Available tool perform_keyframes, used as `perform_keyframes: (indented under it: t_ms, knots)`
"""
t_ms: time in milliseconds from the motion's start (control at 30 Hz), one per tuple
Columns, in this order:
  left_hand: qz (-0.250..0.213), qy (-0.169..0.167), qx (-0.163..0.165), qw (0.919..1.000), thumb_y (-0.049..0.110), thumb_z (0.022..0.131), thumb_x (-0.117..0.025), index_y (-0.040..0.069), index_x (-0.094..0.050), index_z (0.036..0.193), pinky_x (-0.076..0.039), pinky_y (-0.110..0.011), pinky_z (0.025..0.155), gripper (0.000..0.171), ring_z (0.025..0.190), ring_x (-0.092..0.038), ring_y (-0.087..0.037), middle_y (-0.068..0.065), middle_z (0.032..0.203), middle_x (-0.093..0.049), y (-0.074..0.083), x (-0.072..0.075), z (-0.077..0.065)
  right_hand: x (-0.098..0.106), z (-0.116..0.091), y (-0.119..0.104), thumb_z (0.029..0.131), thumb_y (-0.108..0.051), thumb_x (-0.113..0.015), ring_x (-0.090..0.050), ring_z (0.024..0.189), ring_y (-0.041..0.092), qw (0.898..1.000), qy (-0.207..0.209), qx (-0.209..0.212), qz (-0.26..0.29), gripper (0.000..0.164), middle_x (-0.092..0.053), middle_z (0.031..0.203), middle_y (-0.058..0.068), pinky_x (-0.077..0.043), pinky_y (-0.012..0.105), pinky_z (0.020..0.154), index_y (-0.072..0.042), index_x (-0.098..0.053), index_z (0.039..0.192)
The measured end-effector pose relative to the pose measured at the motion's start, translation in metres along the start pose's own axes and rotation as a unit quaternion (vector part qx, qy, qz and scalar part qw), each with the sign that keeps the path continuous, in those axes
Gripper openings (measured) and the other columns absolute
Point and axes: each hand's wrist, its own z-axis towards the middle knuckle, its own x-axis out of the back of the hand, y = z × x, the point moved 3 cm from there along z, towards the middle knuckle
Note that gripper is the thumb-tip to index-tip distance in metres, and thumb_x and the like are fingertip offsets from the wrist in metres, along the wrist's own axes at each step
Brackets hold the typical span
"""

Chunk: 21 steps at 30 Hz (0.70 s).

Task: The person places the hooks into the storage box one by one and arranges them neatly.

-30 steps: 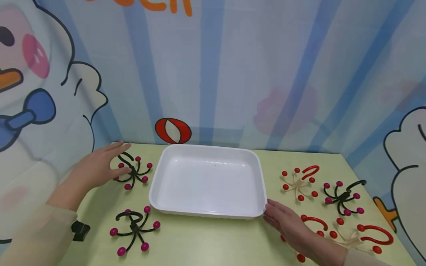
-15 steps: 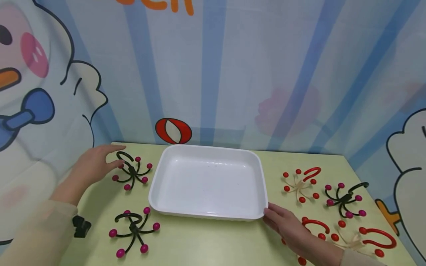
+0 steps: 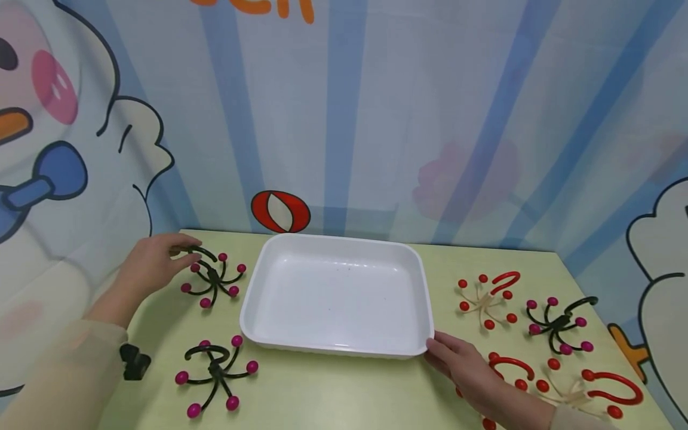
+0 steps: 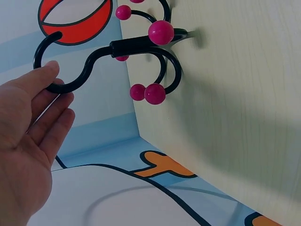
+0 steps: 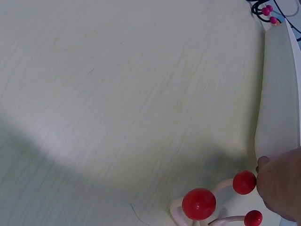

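Observation:
At the table's back left, my left hand (image 3: 156, 260) holds the curved top hook of a black multi-arm hanger hook (image 4: 134, 47) with pink ball tips. Thumb and fingertips meet that curve in the left wrist view, and the arms spread out over the table. My right hand (image 3: 464, 364) rests its fingers against the front right corner of a white rectangular tray (image 3: 335, 346). A second black hanger hook (image 3: 217, 369) lies in front of the first, left of the tray. In the right wrist view, red ball tips (image 5: 199, 204) show close beside my right hand.
Right of the tray lie a cream hanger hook (image 3: 486, 298) with red balls, a black one (image 3: 561, 322) with pink balls, and more red-tipped ones (image 3: 577, 394) partly behind my right arm. A printed cloth backdrop (image 3: 376, 131) rises behind the table's (image 3: 317, 394) back edge.
My left hand has drawn back a little to the left and taken the black hanger hook by its curved top. The right hand stays at the tray's corner.

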Motion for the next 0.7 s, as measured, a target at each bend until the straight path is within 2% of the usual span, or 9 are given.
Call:
perform_keyframes:
  t_ms: [133, 400, 700]
  knots:
    - [-0.012, -0.005, 0.004, 0.9999, 0.024, 0.092, -0.065, 0.01, -0.068, 0.117, -0.052, -0.056, 0.082, 0.028, 0.097, -0.066, -0.036, -0.016, 0.108, -0.07, -0.001, -0.001, 0.0, 0.0, 0.001, 0.0, 0.101, -0.029, -0.05, -0.045, 0.131, 0.035, 1.0, 0.001, 0.004, -0.002, 0.055, -0.04, 0.147, 0.022, -0.045, 0.049, 0.102, 0.001, -0.037, 0.145]
    - [-0.018, 0.002, -0.012, 0.9998, 0.023, 0.093, -0.065, 0.01, -0.071, 0.11, -0.055, -0.048, 0.073, 0.022, 0.085, -0.07, -0.027, -0.009, 0.095, -0.073, 0.006, 0.004, 0.003, 0.0, -0.002, 0.002, 0.101, -0.03, -0.05, -0.045, 0.131, 0.035, 1.0, -0.001, 0.004, 0.002, 0.056, -0.039, 0.147, 0.023, -0.045, 0.047, 0.102, 0.002, -0.037, 0.145]
    - [-0.012, -0.005, -0.003, 0.9999, 0.02, 0.093, -0.065, 0.007, -0.071, 0.11, -0.055, -0.048, 0.073, 0.022, 0.085, -0.069, -0.028, -0.011, 0.095, -0.073, 0.007, 0.014, 0.004, -0.003, -0.001, 0.0, 0.101, -0.028, -0.051, -0.046, 0.13, 0.035, 1.0, 0.0, 0.012, -0.002, 0.054, -0.042, 0.145, 0.023, -0.045, 0.048, 0.102, 0.002, -0.039, 0.144]
